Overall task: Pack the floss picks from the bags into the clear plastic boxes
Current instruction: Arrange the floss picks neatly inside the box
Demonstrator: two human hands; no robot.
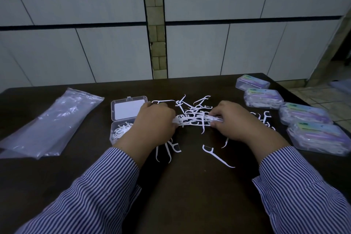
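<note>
Both hands grip one floss-pick bundle between them.

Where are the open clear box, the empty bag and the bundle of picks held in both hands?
open clear box (121, 131): head view, on its base holding picks.
empty bag (49, 121): head view, middle of the flat plastic.
bundle of picks (193, 119): head view, middle of the bundle between the hands.
</note>
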